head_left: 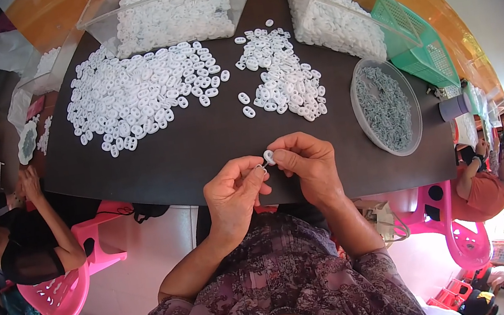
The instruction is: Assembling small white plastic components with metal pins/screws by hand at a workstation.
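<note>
If the right hand (pixel 312 165) slips, the white piece (pixel 269 157) its fingers pinch, at twelve o'clock from the shirt (pixel 276 283), could drop on the table (pixel 175 162); the left hand (pixel 234 189) pinches something tiny (pixel 262 169) toward seven o'clock

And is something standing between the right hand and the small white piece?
Nothing visible does: the right hand pinches the small white piece between thumb and finger. The left hand is close beside it, not between them.
</note>
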Demonstrator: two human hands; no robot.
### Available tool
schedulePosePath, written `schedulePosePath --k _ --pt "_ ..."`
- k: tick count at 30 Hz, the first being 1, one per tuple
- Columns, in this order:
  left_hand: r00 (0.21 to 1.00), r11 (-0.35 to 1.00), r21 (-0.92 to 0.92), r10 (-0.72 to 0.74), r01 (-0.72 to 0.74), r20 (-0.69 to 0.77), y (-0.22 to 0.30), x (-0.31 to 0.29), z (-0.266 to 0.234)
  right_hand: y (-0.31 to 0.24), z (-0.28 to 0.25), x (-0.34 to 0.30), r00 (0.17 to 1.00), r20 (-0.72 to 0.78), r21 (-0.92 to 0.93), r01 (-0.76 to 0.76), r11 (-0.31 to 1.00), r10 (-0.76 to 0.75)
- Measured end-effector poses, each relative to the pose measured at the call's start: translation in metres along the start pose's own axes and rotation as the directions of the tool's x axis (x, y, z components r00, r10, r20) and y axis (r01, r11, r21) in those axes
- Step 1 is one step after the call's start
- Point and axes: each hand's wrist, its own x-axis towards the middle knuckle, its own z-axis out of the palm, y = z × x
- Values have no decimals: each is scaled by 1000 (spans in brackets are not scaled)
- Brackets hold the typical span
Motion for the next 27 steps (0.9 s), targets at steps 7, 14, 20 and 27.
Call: schedulePosePath --k 7,14,20,27 --pt "1000 999 40 12 -11 -10 -2 -1 -2 -4 8 -3 997 -9 -45 75 996 -75" --pt "994 991 103 96 -91 -53 -8 -2 -2 1 15 -7 969 -7 -232 239 943 -247" --pt "993 991 96 97 -91 -62 -8 0 -2 5 16 -9 930 32 -369 351 860 -366" --pt "985 984 82 165 -160 -55 -16 0 0 8 16 -10 932 43 -353 351 867 -360"
